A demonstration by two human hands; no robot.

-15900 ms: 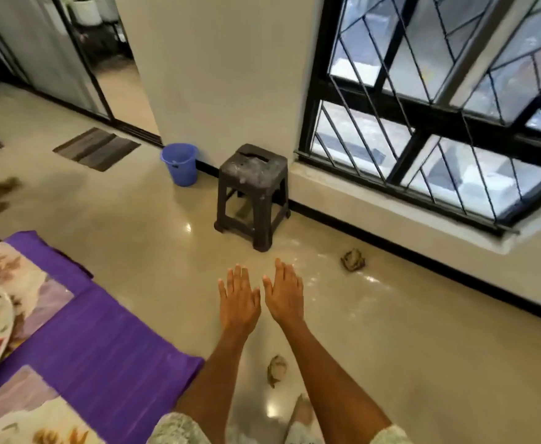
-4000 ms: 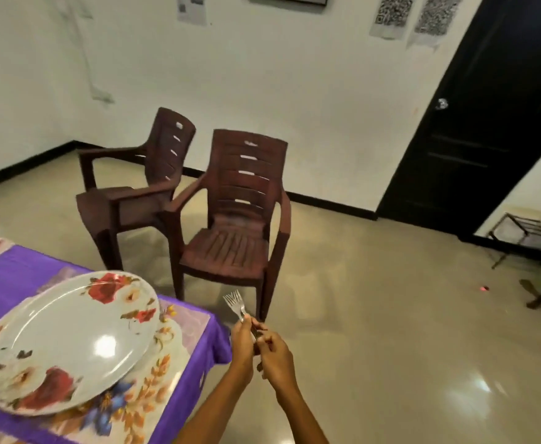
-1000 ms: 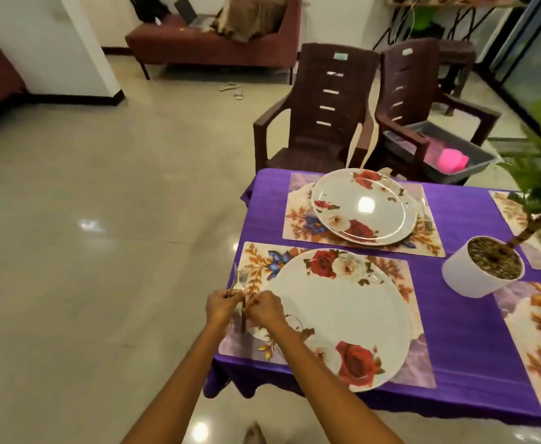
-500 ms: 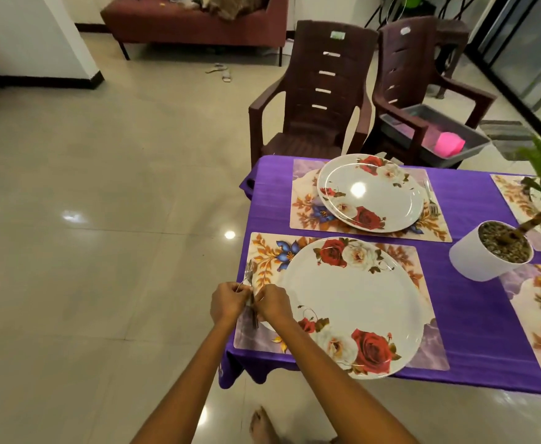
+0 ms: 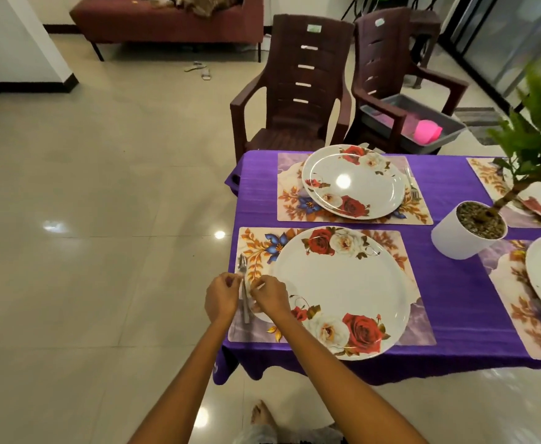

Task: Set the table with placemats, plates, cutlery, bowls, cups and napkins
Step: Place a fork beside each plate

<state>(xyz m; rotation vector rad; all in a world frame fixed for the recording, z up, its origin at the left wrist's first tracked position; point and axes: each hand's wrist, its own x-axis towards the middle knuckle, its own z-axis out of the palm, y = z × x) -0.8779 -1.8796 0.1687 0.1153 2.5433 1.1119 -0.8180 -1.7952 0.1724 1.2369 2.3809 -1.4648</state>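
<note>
Left hand (image 5: 221, 299) and right hand (image 5: 270, 296) are hovering side by side, fingers curled, over the thin steel fork (image 5: 243, 288); whether either is actually pinching it cannot be told. The fork is lying tines away on the left strip of the glossy floral rectangular placemat (image 5: 253, 251), just beside the round white rose-printed plate (image 5: 342, 291). The placemat is sitting on the purple-clothed table (image 5: 448, 283). A white cylindrical plant pot (image 5: 455, 241) is standing to the right.
</note>
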